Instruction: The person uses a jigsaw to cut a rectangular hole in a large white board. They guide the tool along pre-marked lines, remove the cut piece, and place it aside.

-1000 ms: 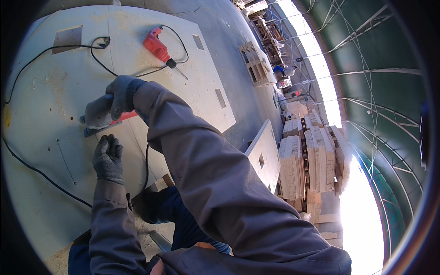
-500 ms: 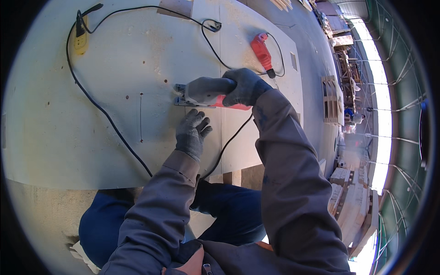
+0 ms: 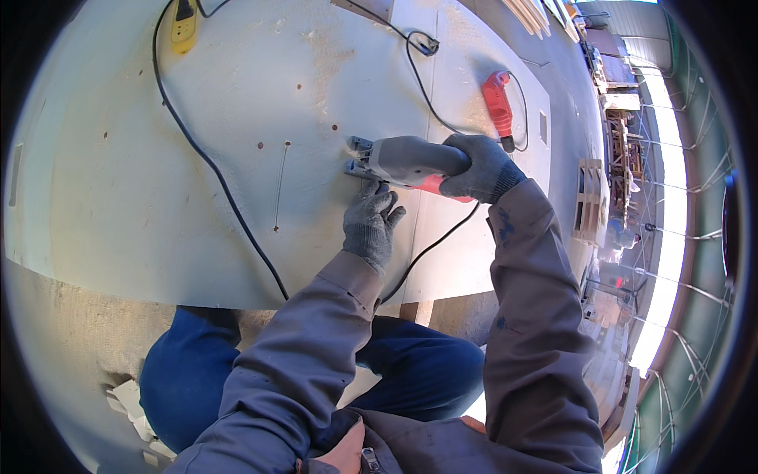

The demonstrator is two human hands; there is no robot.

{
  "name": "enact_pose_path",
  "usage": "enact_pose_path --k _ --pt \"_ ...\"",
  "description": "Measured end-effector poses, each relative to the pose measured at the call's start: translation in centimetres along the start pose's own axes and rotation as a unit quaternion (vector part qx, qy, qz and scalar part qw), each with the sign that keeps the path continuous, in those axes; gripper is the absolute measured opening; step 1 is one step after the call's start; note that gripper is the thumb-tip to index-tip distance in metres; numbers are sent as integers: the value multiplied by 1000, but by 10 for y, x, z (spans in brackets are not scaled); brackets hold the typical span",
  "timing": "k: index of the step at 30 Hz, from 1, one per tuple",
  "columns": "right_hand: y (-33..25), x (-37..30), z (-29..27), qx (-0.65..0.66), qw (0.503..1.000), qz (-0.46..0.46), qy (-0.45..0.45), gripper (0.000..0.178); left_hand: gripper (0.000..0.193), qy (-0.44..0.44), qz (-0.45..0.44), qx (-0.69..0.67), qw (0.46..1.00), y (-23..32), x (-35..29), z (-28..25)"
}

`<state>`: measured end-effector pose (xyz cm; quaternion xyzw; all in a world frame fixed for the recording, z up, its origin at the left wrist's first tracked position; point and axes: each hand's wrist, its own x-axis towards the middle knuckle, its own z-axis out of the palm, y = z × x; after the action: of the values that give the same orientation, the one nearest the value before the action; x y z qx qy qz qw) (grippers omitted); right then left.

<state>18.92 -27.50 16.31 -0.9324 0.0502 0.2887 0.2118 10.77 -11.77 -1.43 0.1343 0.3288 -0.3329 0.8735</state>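
Note:
A grey-and-red jigsaw (image 3: pixel 414 156) rests on a large pale board, its metal front toward the left. My gloved right hand (image 3: pixel 480 167) is wrapped round its rear handle. Just below the jigsaw's shoe is my gloved left hand (image 3: pixel 371 223), palm partly turned up and fingers apart. Its fingertips reach the edge of the shoe; whether they touch it I cannot tell. The blade is hidden. Left of the tool, a thin straight cut (image 3: pixel 281 187) runs between two small holes in the board (image 3: pixel 213 261).
A red power drill (image 3: pixel 498 107) lies on the board at the far right. A yellow socket block (image 3: pixel 184 30) sits at the far left. One black cable (image 3: pixel 207 162) curves across the board's left part. Stacked wood (image 3: pixel 590 201) stands beyond the right edge.
The whole view has shifted, so the board and tools appear farther right. The jigsaw is turned slightly, its rear now lower in the picture. My left fingertips have come closer to its shoe.

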Motion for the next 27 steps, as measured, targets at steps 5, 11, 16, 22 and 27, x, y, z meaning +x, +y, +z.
enact_pose_path --k 5,11,16,22,27 --pt "-4 5 1 -62 998 -10 -13 43 54 49 13 -19 999 2 -5 10" --pt "-12 -1 0 -11 1000 16 -10 34 24 12 15 -60 998 5 -2 7" --pt "-14 0 4 -48 999 -7 4 38 24 -32 64 28 997 0 4 -3" --pt "-13 1 5 -34 999 -9 6 41 22 -52 54 40 996 5 2 -8" --pt "-4 3 2 -76 996 -46 22 39 15 -22 36 -15 999 8 -1 0"
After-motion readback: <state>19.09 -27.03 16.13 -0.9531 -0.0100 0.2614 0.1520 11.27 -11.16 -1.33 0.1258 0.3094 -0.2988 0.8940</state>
